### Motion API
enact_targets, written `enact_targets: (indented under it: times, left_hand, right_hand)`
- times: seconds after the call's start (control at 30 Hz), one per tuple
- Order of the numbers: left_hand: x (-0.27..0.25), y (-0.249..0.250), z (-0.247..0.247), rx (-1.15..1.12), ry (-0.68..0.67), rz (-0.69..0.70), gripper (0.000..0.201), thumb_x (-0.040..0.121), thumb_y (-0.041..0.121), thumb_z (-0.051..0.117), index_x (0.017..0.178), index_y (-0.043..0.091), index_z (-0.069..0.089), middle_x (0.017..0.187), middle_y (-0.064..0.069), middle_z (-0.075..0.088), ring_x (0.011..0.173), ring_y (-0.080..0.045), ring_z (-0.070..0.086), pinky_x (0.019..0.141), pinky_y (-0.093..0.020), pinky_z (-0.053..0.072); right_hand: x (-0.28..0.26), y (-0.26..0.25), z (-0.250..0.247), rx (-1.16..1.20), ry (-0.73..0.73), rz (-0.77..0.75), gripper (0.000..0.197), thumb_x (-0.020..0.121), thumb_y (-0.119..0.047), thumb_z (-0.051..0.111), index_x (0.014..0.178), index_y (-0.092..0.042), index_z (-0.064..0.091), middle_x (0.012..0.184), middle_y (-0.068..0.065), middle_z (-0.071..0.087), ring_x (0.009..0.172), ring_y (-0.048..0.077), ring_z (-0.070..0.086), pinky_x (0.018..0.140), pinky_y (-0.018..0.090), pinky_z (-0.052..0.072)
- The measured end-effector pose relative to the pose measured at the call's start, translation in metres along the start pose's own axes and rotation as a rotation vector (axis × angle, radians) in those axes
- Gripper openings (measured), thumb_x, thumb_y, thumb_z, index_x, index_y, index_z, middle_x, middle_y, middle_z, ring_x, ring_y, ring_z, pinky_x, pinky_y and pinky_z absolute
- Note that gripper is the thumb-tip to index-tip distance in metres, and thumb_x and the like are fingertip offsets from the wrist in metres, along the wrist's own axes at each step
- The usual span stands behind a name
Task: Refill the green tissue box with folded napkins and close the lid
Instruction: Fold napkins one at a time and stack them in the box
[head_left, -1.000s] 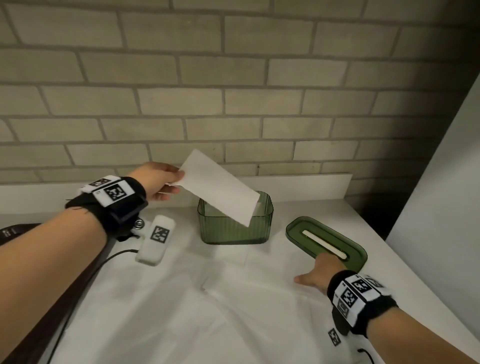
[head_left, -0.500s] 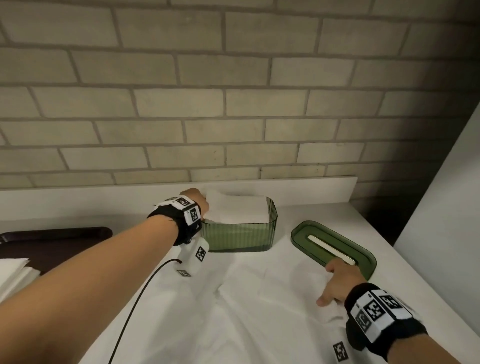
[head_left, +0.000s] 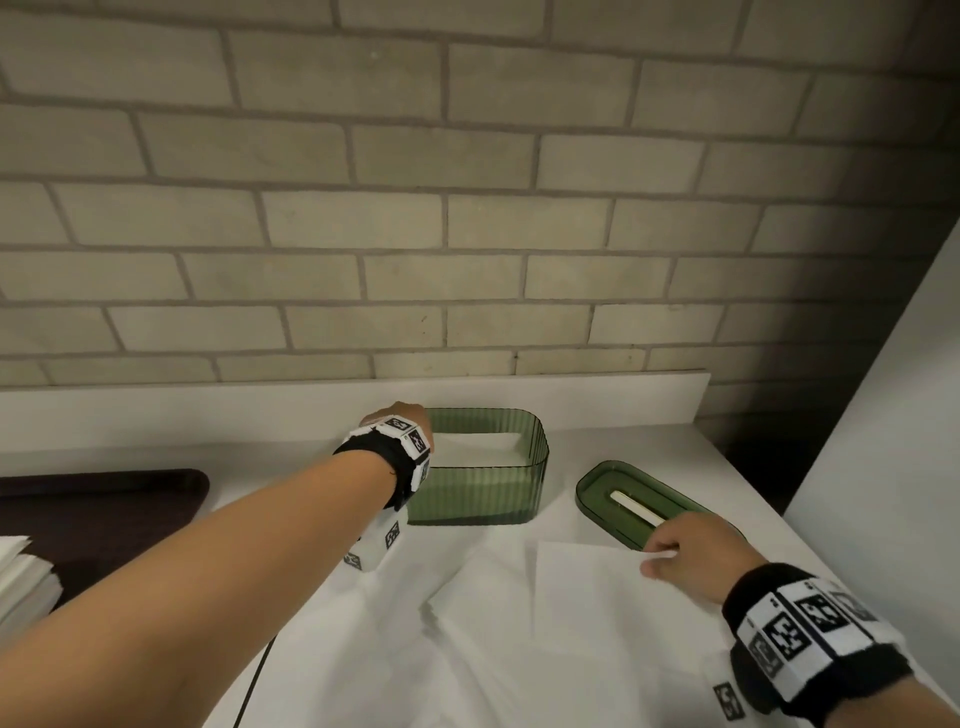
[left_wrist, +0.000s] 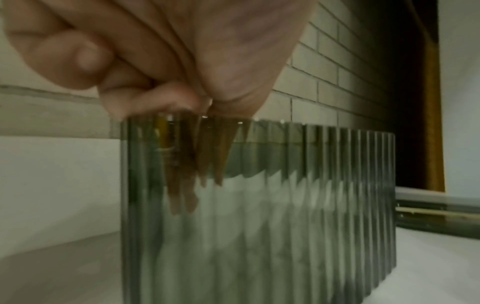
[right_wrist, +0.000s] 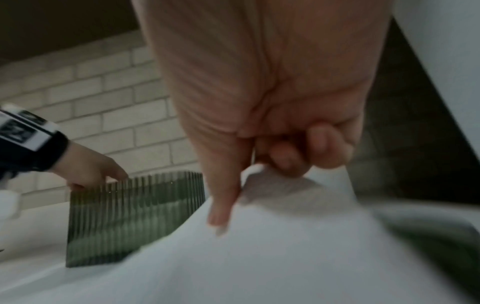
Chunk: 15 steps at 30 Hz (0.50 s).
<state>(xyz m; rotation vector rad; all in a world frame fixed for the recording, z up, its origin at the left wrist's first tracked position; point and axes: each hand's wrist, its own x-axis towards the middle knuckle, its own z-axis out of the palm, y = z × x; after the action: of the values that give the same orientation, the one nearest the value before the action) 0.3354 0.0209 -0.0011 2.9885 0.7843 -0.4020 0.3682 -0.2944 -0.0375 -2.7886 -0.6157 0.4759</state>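
Note:
The green ribbed tissue box stands open by the back ledge with a white folded napkin lying inside. My left hand is at the box's left end. Its thumb and curled fingers dip inside and pinch the napkin's edge, blurred through the ribbed wall. The green lid lies flat on the table, right of the box, slot up. Just in front of the lid, my right hand pinches the lifted corner of another white napkin between thumb and curled fingers.
A dark tray sits at the left, with a stack of white napkins at the frame edge. White sheets cover the near table. A tagged white device hangs under my left wrist. A white panel rises at the right.
My left hand carried the napkin from the air down into the box. My right hand slid left from the lid and took hold of a napkin corner.

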Motion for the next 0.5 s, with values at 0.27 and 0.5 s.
enact_targets:
  times: [0.27,0.5]
  left_hand:
    - [0.002,-0.005,-0.012,-0.079,0.147,-0.011,0.071,0.069,0.052,0.075,0.115,0.008,0.043,0.106,-0.006,0.058,0.096,-0.026,0.061,0.069,-0.032,0.046]
    - [-0.038,-0.052,-0.021,-0.184,0.185,0.030,0.045,0.091,0.050,0.047,0.107,0.009,0.059,0.108,-0.007,0.063,0.097,-0.024,0.060,0.077,-0.026,0.045]
  right_hand:
    - [0.002,-0.048,-0.092,0.126,-0.081,-0.383,0.008,0.087,-0.028,0.063,0.090,-0.025,0.070,0.090,-0.005,0.071,0.088,0.010,0.065,0.088,0.028,0.050]
    - [0.063,-0.110,-0.120,0.155,-0.024,-0.499,0.011,0.090,-0.028,0.059,0.096,-0.022,0.065,0.078,-0.010,0.060,0.062,0.001,0.051,0.056,0.010,0.040]
